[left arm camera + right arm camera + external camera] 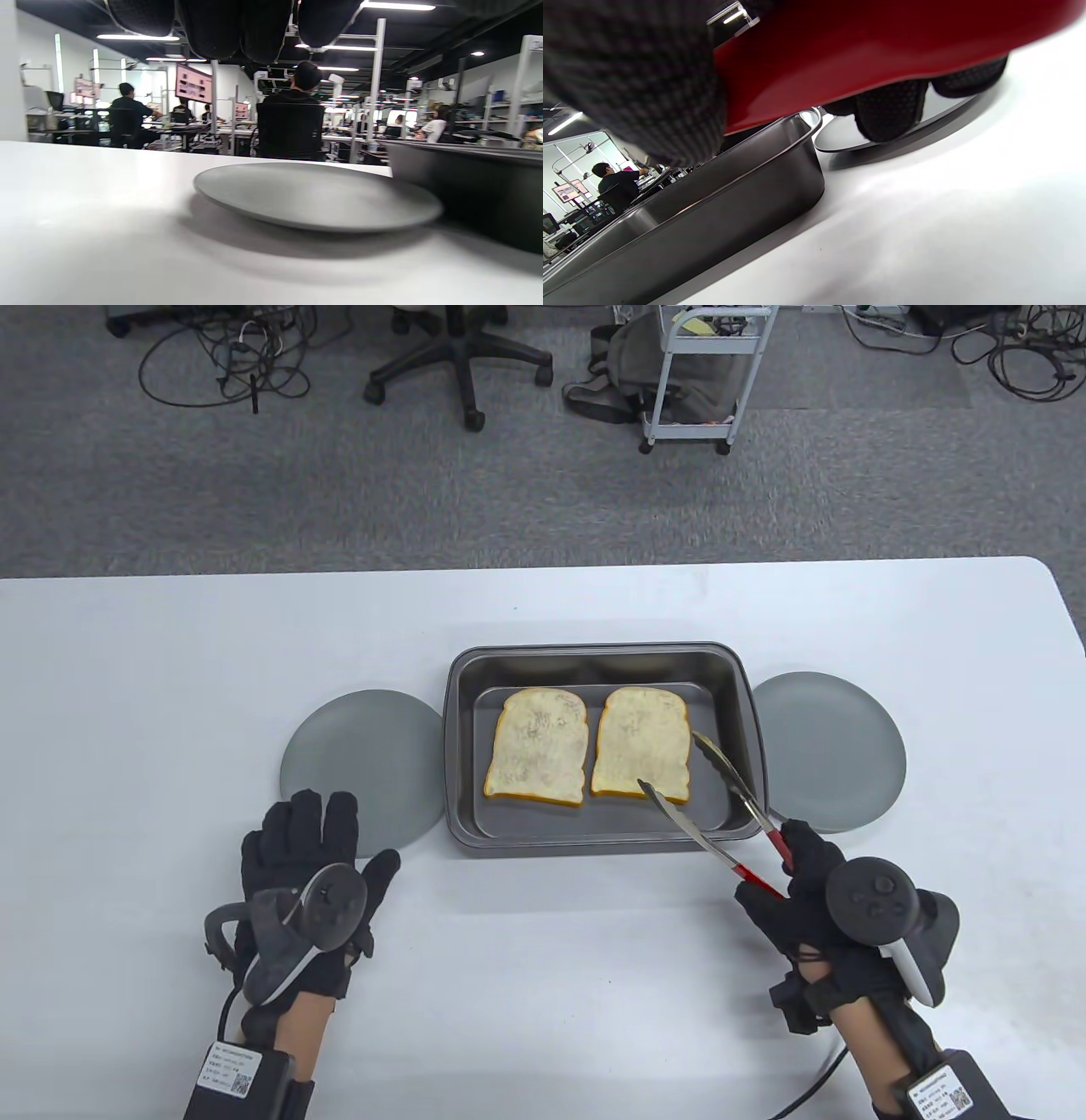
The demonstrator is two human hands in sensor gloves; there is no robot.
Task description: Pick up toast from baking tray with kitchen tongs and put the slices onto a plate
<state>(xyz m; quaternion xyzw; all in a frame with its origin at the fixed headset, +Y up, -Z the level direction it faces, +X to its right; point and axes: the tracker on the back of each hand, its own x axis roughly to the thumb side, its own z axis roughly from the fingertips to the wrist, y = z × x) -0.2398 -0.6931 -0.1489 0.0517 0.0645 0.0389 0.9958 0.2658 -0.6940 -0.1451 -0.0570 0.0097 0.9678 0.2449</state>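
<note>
- here, the right hand [814, 891] is clenched around the red handles of the kitchen tongs [717, 806], whose two metal arms are spread apart and reach over the near right corner of the baking tray [594, 836].
- one tong tip lies at the near right corner of the right toast slice [642, 744], the other just beside that slice's right edge.
- the left toast slice [537, 746] lies flat beside it in the tray; the two slices sit close together but apart.
- the left hand [310, 869] has a released grip, fingers straight, grasping nothing; its fingertips reach the near edge of the left plate [365, 746].
- the right plate [827, 746] sits on the white worktop [127, 712] just beside the tray's right wall.
- in the right wrist view the red handle [882, 46] fills the top, with gloved fingers [888, 112] wrapped around it.
</note>
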